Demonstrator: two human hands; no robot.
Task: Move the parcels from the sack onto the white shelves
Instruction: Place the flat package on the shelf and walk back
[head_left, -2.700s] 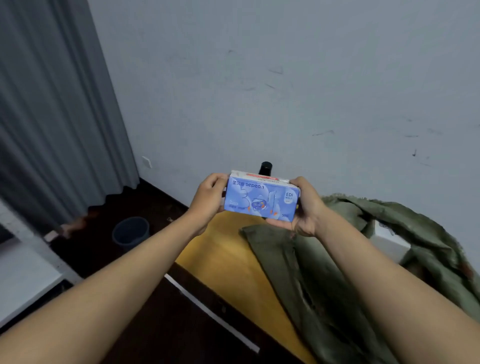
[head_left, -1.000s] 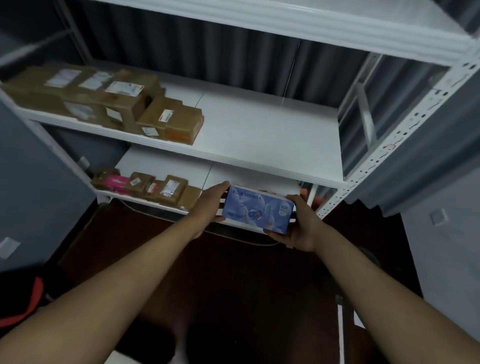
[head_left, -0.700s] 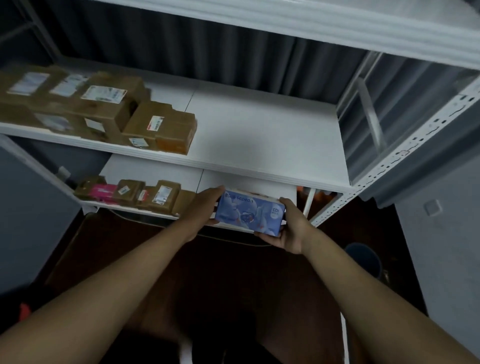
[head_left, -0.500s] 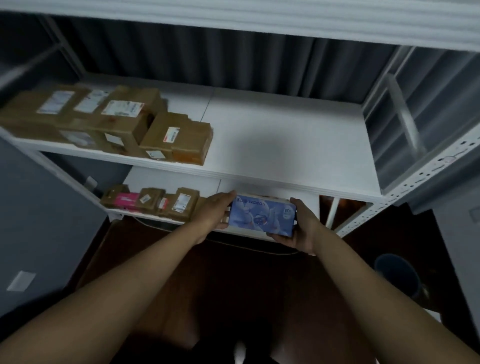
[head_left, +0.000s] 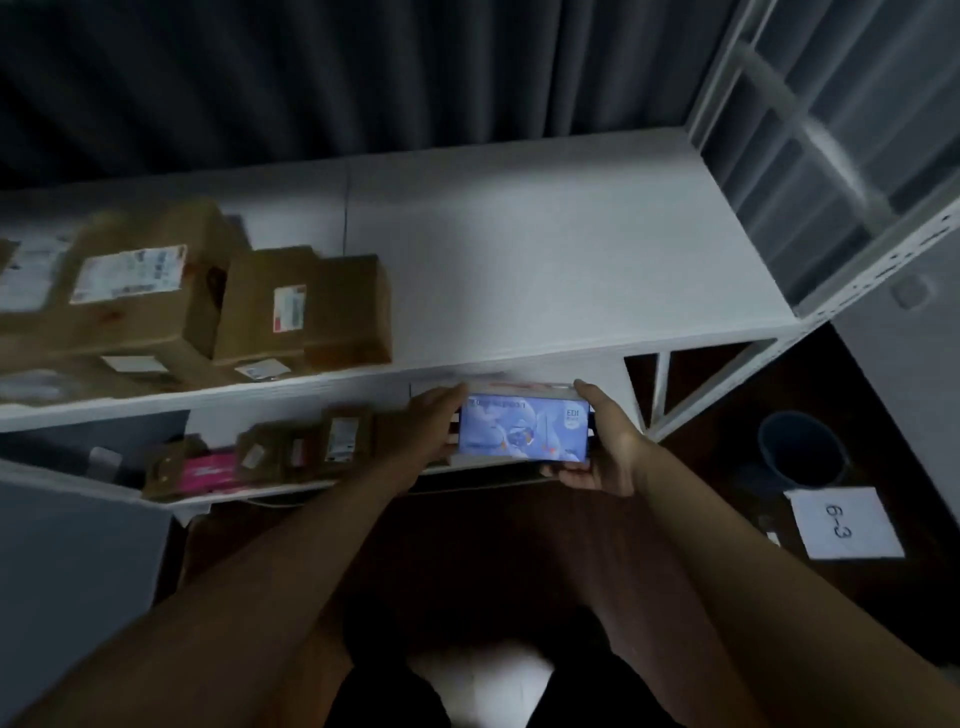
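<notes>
Parcels on the white shelving crowd the left side. I log the blue parcel (head_left: 523, 430) held flat between both hands in front of the lower shelf (head_left: 363, 480), its printed face up, just under the front edge of the upper shelf (head_left: 519, 260). Left hand (head_left: 423, 434) grips the left end, fingers curled round that edge; right hand (head_left: 597, 452) grips the right end, thumb on top, fingers wrapped beneath.

Around it: just left of my left hand, on the lower shelf, I count roughly four small brown boxes (head_left: 343, 441) in a row and one pink packet (head_left: 210, 467) among them; blur makes the count uncertain. On the upper shelf, larger cardboard boxes (head_left: 301, 312) with white labels are grouped at the left; I can separate at least three, and the far-left ones smear together. The right half of that shelf shows bare white board.

Room: dark grey curtain (head_left: 311, 78) behind the shelving, white perforated upright (head_left: 883, 260) at right, dark wood floor (head_left: 493, 545). One dark bucket (head_left: 800, 449) stands on the floor at right, beside one white sheet (head_left: 844, 522) marked "6-3".
</notes>
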